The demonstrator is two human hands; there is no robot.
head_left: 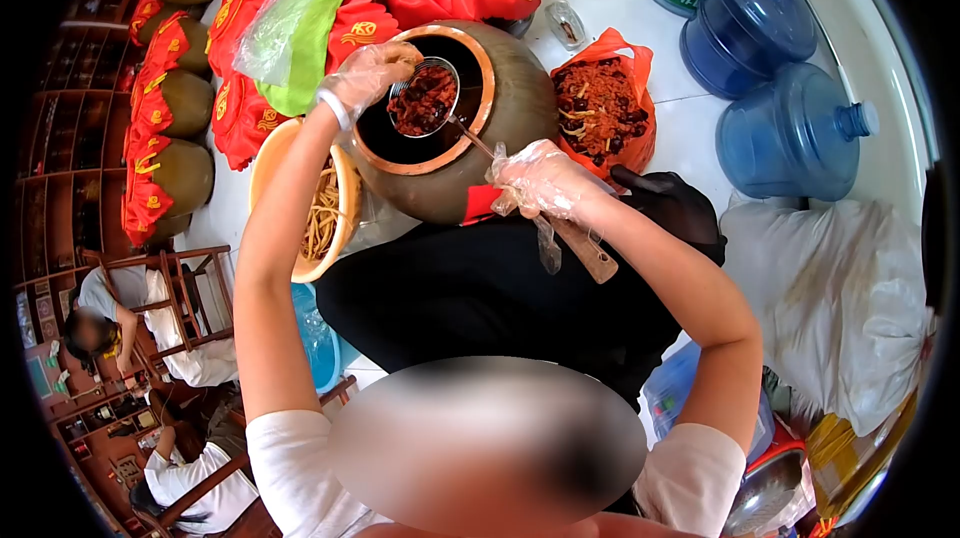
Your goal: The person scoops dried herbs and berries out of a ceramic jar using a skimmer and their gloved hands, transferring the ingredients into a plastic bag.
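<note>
Head view, and here's the left hand (375, 78) in a clear glove, up at the mouth of the big jar (525, 88), fingers bent and bunched at the far-left edge of the ladle (425, 103). Whether they pinch that edge or only touch it, I can't tell.

Over on the right, the gloved right hand (545, 180) has its fingers wrapped round the ladle's handle, clamped tight, the wooden end poking out below over the dark-clad legs (490, 288). And the ladle itself? Right over the dark opening, inside the orange-brown rim, its bowl loaded with dark red chili mix (422, 103)!

Just right of the big jar sits an open red bag (642, 118), full of red mix with pale strips, and a small glass container (566, 26) stands above it. To the left, beside the big jar, a yellow tub (272, 160) holds pale strips, a blue basin (320, 348) below it. Big blue bottles (790, 128) line the right side, a white sack (840, 303) beneath them. Red-covered jars (180, 103) crowd the upper left, and two people (190, 473) are at the lower left.
</note>
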